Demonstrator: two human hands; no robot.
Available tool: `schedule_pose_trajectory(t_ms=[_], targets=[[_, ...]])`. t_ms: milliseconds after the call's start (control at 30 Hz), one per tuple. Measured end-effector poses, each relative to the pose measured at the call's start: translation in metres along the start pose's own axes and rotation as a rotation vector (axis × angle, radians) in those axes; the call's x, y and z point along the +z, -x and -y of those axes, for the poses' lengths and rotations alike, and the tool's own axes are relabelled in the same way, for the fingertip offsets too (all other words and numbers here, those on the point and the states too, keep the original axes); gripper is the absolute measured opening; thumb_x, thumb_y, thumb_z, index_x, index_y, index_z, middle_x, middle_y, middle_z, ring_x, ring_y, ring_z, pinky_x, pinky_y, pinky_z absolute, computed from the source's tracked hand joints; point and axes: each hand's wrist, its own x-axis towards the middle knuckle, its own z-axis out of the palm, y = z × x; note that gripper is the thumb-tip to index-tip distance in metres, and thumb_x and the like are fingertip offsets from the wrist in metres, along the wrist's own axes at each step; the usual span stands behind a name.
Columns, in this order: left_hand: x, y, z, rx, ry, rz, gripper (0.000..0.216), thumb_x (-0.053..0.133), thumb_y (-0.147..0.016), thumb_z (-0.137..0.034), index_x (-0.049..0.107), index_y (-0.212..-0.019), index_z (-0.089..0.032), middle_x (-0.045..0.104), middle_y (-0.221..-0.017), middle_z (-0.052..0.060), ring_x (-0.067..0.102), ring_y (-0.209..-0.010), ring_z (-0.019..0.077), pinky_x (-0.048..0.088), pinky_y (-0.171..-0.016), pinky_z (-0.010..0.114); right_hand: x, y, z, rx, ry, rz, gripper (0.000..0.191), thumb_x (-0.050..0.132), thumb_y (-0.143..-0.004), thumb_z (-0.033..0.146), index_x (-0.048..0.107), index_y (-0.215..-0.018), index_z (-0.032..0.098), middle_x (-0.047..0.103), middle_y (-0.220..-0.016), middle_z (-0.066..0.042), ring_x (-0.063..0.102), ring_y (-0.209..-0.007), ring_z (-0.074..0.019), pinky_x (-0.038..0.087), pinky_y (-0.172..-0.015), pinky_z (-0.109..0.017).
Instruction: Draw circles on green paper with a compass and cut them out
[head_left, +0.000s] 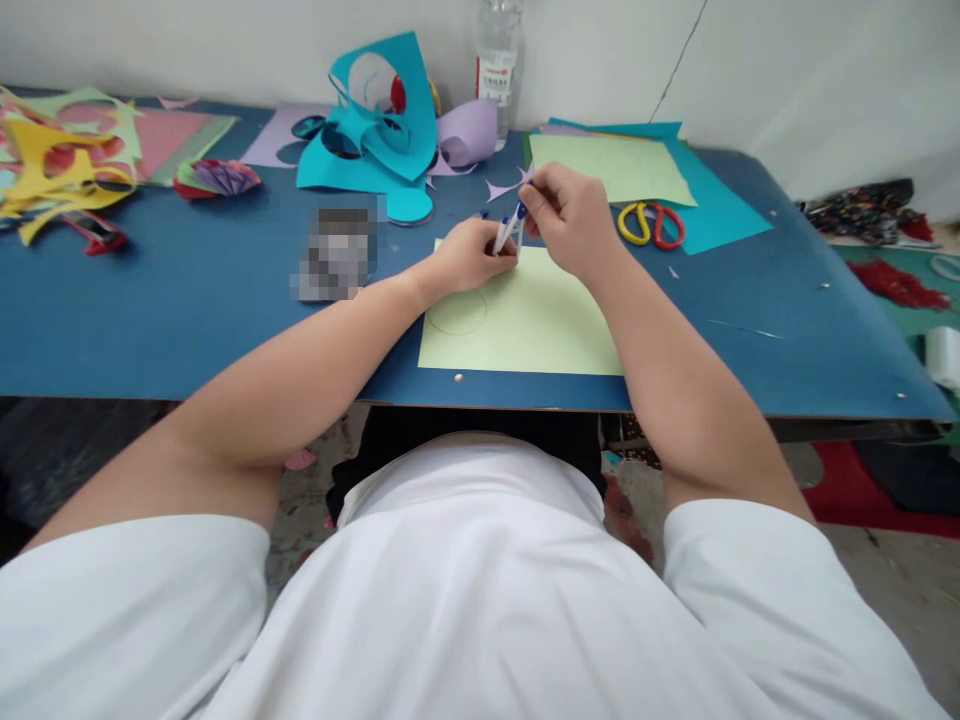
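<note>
Sheet (pixel 540 325) on table (pixel 187 320), near edge, centre; compass (pixel 510 230) over sheet's far edge, between left hand (pixel 469 257) and right hand (pixel 571 217); scissors (pixel 651 224) just right of hands; bottle (pixel 498 60) far, by wall; scraps (pixel 60 170) far left.

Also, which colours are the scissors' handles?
The scissors have one yellow handle and one red, seen in the head view.

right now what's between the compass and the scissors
Only the right hand, holding the compass, then bare blue table up to the scissors; head view.
</note>
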Motion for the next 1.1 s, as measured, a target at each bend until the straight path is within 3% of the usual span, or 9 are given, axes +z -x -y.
schedule_pose_trajectory(t_ms=[300,800,967,1100], targets=[[0.001,0.0,0.003,0.017,-0.01,-0.002,0.004,0.087,-0.093,-0.019,0.084,-0.092,-0.022,0.081,-0.091,0.005,0.07,-0.085,0.0248,0.056,-0.086,0.04,-0.001,-0.001,0.005,0.054,-0.025,0.001,0.058,0.065,-0.123,0.086,0.068,-0.101,0.033,0.077,-0.086,-0.004,0.077,-0.084,-0.0276,0.067,-0.09,-0.049],[0.003,-0.002,0.003,-0.011,0.017,0.0,0.012,0.087,-0.095,-0.018,0.08,-0.086,-0.022,0.074,-0.083,0.004,0.069,-0.084,0.0254,0.054,-0.086,0.042,-0.001,-0.002,0.004,0.058,0.0,0.003,0.042,0.068,-0.125,0.069,0.069,-0.106,0.032,0.079,-0.093,-0.007,0.08,-0.086,-0.0305,0.07,-0.09,-0.051],[-0.001,0.0,-0.003,-0.023,0.021,0.017,0.01,0.085,-0.093,-0.029,0.079,-0.086,-0.025,0.073,-0.082,0.003,0.068,-0.085,0.0255,0.054,-0.086,0.041,-0.008,0.003,0.027,0.135,0.063,0.023,0.035,0.068,-0.124,0.072,0.075,-0.126,0.038,0.082,-0.096,-0.005,0.086,-0.097,-0.0327,0.069,-0.088,-0.046],[-0.003,0.003,-0.011,-0.066,0.007,0.044,0.006,0.083,-0.092,-0.029,0.081,-0.089,-0.025,0.074,-0.086,0.004,0.071,-0.089,0.0267,0.054,-0.09,0.041,-0.023,0.005,0.047,0.146,0.163,0.063,0.023,0.063,-0.123,0.057,0.079,-0.117,0.042,0.089,-0.11,-0.007,0.089,-0.11,-0.0362,0.069,-0.094,-0.051]])
